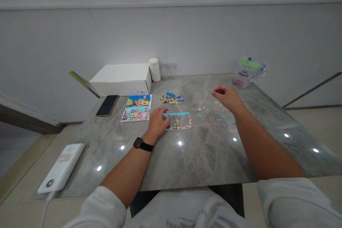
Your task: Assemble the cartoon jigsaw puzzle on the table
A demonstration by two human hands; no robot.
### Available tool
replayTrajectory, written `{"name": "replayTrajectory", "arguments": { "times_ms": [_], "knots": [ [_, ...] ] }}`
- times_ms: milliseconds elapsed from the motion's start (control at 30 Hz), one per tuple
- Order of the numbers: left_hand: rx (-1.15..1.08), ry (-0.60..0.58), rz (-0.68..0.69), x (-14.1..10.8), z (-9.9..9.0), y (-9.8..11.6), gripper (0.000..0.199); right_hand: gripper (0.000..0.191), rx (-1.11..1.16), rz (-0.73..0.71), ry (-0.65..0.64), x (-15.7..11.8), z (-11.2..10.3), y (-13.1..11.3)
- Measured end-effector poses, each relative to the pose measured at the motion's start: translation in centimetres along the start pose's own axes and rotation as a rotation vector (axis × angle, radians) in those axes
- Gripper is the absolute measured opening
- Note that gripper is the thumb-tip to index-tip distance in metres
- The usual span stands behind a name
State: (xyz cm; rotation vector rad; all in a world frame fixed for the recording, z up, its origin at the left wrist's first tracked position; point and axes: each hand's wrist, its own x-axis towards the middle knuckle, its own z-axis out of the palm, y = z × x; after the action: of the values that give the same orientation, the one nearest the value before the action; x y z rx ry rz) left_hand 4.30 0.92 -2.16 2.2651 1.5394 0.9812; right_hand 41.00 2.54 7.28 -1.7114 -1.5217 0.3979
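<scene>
A partly assembled jigsaw puzzle (189,127) lies flat on the table, its border joined and bare table showing inside. My left hand (157,121), with a black watch on the wrist, rests at the puzzle's left edge. Its thumb and fingers are apart, and it covers that side. Loose puzzle pieces (214,117) are scattered to the right of the puzzle. Just above and beyond them is my right hand (227,97), fingers curled together; whatever they hold, if anything, is hidden. A heap of blue and yellow puzzle pieces (171,98) sits behind the puzzle.
A cartoon picture sheet (136,113) and a phone (107,105) lie on the left. At the back stand a white box (120,78), a white bottle (154,70) and clear glasses (172,71). A plastic bag (248,73) is at back right, a white device (62,166) at front left.
</scene>
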Motion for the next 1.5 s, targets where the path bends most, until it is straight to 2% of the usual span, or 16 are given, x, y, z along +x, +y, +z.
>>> {"name": "replayTrajectory", "arguments": {
  "times_ms": [133,267,433,533,700,833,1200,1367,1500],
  "knots": [
    [-0.009,0.0,-0.003,0.0,0.1,-0.1,0.033,0.022,-0.023,0.069,0.016,-1.9,-0.9,4.0],
    [-0.045,0.022,0.009,0.0,0.4,-0.5,0.034,0.023,-0.059,0.102,0.078,-3.6,0.7,7.5],
    [-0.09,0.048,0.025,-0.1,0.6,-1.1,0.035,0.013,-0.237,-0.037,0.059,-4.5,2.2,9.4],
    [-0.113,0.061,0.031,-0.1,0.7,-1.3,0.034,0.013,-0.278,-0.033,0.111,-4.2,1.3,10.1],
    [-0.138,0.064,0.037,0.0,0.7,-1.3,0.032,0.023,-0.3,0.043,0.241,-3.6,-1.2,12.2],
    [-0.154,0.088,0.055,-0.1,0.6,-1.0,0.03,0.033,-0.333,0.1,0.273,-3.3,-2.3,14.0],
    [-0.198,0.115,0.05,-0.2,0.3,-0.4,0.028,0.027,-0.415,0.099,0.198,-3.2,-2.0,15.0],
    [-0.19,0.116,0.053,-0.2,0.2,-0.3,0.027,0.035,-0.485,0.117,0.18,-3.3,-2.2,15.1],
    [-0.193,0.111,0.047,-0.2,0.3,-0.3,0.027,0.04,-0.536,0.128,0.099,-3.5,-1.7,15.1]
  ]
}}
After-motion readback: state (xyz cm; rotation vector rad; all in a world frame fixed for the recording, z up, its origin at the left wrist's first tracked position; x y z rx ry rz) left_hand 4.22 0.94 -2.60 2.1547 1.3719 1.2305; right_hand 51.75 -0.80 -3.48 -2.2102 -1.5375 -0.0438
